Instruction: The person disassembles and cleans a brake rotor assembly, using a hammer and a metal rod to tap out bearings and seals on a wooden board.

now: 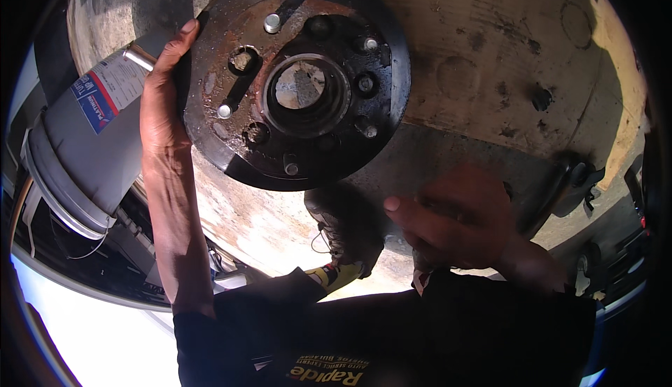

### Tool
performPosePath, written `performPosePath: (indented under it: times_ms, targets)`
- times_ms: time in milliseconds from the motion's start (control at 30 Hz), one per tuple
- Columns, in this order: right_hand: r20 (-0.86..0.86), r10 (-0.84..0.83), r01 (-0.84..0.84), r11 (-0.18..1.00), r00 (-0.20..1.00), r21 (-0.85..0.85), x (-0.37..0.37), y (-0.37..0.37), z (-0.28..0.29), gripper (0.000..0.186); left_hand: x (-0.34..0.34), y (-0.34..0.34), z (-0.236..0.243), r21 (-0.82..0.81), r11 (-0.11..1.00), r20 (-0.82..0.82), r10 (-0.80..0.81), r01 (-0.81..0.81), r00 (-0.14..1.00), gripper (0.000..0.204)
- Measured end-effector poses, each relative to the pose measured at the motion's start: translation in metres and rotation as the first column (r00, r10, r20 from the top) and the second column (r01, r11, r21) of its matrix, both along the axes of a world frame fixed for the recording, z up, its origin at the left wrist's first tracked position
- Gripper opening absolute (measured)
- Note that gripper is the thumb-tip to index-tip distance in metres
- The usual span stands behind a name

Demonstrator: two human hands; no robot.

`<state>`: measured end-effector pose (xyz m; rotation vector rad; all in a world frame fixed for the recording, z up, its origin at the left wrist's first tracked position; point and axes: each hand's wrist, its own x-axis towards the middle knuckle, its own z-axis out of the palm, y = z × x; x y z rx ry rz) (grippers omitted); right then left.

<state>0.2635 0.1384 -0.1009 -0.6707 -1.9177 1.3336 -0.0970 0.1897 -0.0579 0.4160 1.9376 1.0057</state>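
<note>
A dark, rusty brake disc [294, 79] with a round centre hole and several studs fills the upper middle. My left hand [162, 100] grips its left rim, thumb over the edge, and holds it up. My right hand [455, 222] hangs below and to the right of the disc, in shadow, fingers loosely curled toward the left; nothing shows in it. My shoe [346, 236] is seen far below, between the hands.
A grey plastic bucket [84, 156] with a white and red label lies at the left. Stained concrete ground [504, 58] spreads behind the disc. A dark metal part [577, 180] sits at the right edge.
</note>
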Motion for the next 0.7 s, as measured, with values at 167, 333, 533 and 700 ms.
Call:
performPosePath:
  times_ms: [167,333,533,700]
  targets:
    - [-0.044,0.011,-0.008,0.997,0.999,0.075,0.002,0.000,0.004,0.047,0.026,0.010,0.025,-0.041,0.988,-0.282,-0.156,0.150,0.947,0.037]
    - [-0.047,-0.032,0.036,0.996,0.998,0.081,0.004,0.000,0.008,0.043,0.043,0.019,0.042,-0.024,0.964,-0.362,-0.255,0.265,0.897,0.036]
    - [-0.115,-0.166,0.177,0.980,0.979,0.086,-0.001,-0.003,0.011,0.036,0.052,0.025,0.048,-0.044,0.967,-0.374,-0.250,0.252,0.893,0.034]
    - [-0.114,-0.189,0.198,0.977,0.975,0.077,0.001,-0.003,0.016,0.032,0.047,0.020,0.046,-0.049,0.953,-0.409,-0.292,0.299,0.865,0.050]
